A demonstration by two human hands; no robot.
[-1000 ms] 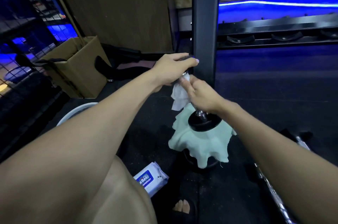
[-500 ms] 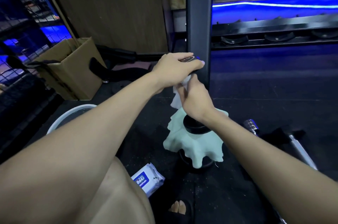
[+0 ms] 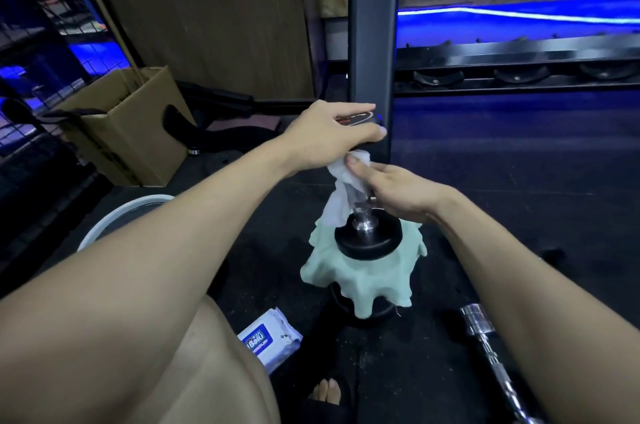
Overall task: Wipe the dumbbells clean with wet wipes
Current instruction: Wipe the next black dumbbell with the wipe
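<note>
Dumbbell, black-plated with a chrome handle (image 3: 363, 222), stands on end on a pale green cloth (image 3: 360, 281) draped over a dark round object that you can barely make out underneath. Your left hand (image 3: 329, 136) curls over the upper plate and hides nearly all of it — only a sliver of its face shows between your fingers. Your right hand (image 3: 394, 188) grips the white wet wipe (image 3: 341, 188) wrapped round the upper handle, thumb pressed on it; the wipe's tail hangs down to the lower plate. The dark upright steel post (image 3: 369, 42) stands just behind your left hand, so there is little room that way. Open black floor lies to the right. A knurled chrome bar (image 3: 485, 337) runs out of frame at lower right. The blue-and-white wipes pack (image 3: 266, 344) lies by your knee, partly hidden. A brown cardboard box (image 3: 128, 125) sits well apart on the left.
</note>
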